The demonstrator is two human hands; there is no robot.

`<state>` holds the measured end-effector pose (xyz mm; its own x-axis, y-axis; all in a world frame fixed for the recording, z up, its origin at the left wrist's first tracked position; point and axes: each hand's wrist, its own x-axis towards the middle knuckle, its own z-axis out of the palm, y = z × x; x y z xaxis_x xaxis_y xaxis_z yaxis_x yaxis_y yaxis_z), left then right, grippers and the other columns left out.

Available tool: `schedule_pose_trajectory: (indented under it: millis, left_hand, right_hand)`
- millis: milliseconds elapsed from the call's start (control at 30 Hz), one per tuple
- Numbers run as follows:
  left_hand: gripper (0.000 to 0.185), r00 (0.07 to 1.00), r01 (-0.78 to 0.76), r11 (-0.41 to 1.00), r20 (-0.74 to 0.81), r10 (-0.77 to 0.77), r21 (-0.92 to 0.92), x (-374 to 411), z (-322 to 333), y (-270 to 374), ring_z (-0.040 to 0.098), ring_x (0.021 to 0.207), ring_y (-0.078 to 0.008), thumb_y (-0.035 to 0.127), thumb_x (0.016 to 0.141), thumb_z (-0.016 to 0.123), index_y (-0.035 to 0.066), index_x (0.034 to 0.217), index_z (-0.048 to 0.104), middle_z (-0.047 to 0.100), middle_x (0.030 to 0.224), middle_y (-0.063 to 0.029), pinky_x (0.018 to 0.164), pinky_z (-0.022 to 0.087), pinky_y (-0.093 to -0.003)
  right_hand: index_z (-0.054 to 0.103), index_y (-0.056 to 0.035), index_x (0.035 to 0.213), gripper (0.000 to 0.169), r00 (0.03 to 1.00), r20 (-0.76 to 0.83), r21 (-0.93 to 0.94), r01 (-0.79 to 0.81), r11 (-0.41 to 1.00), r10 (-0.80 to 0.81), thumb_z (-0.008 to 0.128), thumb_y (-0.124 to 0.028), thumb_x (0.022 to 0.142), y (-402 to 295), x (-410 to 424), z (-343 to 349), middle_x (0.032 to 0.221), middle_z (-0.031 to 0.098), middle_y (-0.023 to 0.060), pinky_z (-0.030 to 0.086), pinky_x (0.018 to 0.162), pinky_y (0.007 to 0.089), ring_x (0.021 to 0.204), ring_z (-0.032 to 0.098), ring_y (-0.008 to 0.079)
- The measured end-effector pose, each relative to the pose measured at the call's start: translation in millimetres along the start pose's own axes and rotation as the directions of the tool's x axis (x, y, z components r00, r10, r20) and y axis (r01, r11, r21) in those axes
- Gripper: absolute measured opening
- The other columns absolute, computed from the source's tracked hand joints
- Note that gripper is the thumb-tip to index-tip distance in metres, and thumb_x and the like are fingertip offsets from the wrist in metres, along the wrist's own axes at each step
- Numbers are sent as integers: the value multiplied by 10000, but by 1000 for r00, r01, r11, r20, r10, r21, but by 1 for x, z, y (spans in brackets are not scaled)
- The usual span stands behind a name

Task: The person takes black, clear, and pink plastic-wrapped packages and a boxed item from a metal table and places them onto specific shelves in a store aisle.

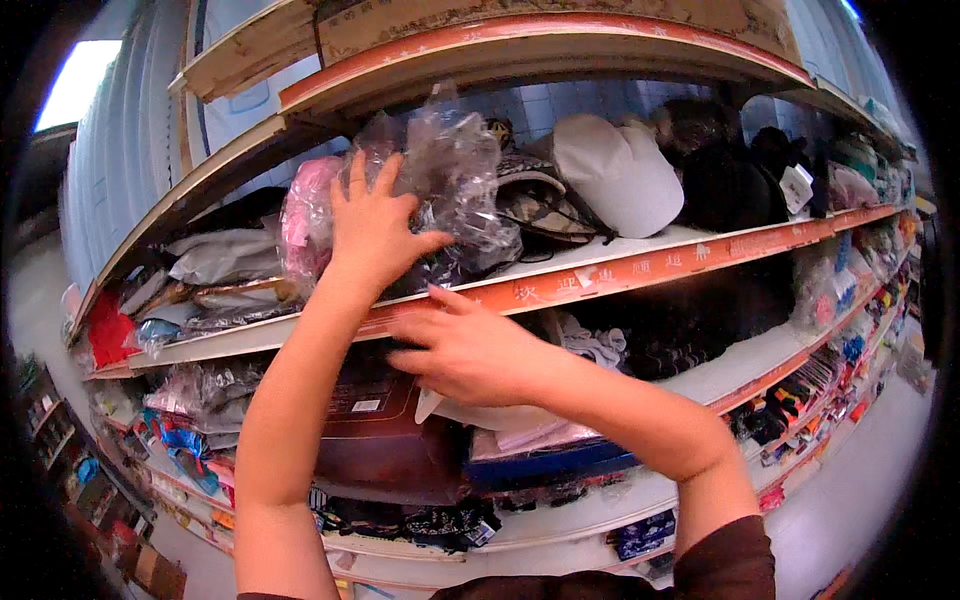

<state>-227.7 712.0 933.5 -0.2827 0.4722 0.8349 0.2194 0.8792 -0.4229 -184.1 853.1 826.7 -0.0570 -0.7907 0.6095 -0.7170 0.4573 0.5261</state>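
My left hand [375, 225] has its fingers spread against crinkled clear plastic bags [461, 180] on the upper shelf. Beside it sits a pink item [307, 210] wrapped in clear plastic. Lower down, my right hand [472, 352] is slightly blurred before the shelf's orange front strip [630, 262], fingers apart and nothing visible in them. To the right of the bags lie a camouflage hat [551, 210] and a white cap [622, 176]. Below my right hand, a white brim-like piece [487, 414] rests on the lower shelf.
A brown box [375, 442] and a flat blue box [547, 463] stand on the lower shelf. Dark hats [720, 180] fill the upper right. Bagged goods [225, 259] lie at the left. A shelf with cardboard boxes [555, 30] overhangs the top.
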Motion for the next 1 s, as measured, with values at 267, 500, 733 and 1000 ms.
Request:
schedule_pose_trajectory:
  millis: [267,500,733,1000]
  left_hand:
    - [282,982,98,983,-147,-121,-155,31,52,-52,394,1301,-359,367,769,690,93,796,755,584,1280,-116,1020,326,-539]
    - [309,989,71,982,-112,-91,-173,42,60,-78,428,1271,-382,385,775,688,82,803,742,602,1251,-105,1007,397,-455]
    - [293,981,-12,998,-195,-1,-66,12,52,-79,436,1255,-368,368,785,677,82,782,738,601,1231,-122,1016,384,-431]
    - [327,1000,-4,993,-25,1,-119,-21,38,-44,512,1085,-337,373,814,652,57,891,691,609,1115,-118,940,406,-436]
  right_hand:
    - [577,-87,1145,427,831,-397,-188,-489,852,390,687,-112,733,105,-57,-74,1133,574,148,491,826,455,1058,542,345]
    - [479,-100,1334,652,745,10,-79,-664,743,667,727,-105,731,147,-45,-68,1314,492,194,454,925,438,1148,512,405]
    - [608,-42,1194,450,744,-72,-9,-666,746,664,695,-80,754,183,-58,-76,1091,642,209,474,882,415,1025,598,392]
    - [583,-68,1258,560,761,100,-57,-639,767,641,634,-429,832,132,-64,-65,1355,474,252,417,997,406,1162,528,408]
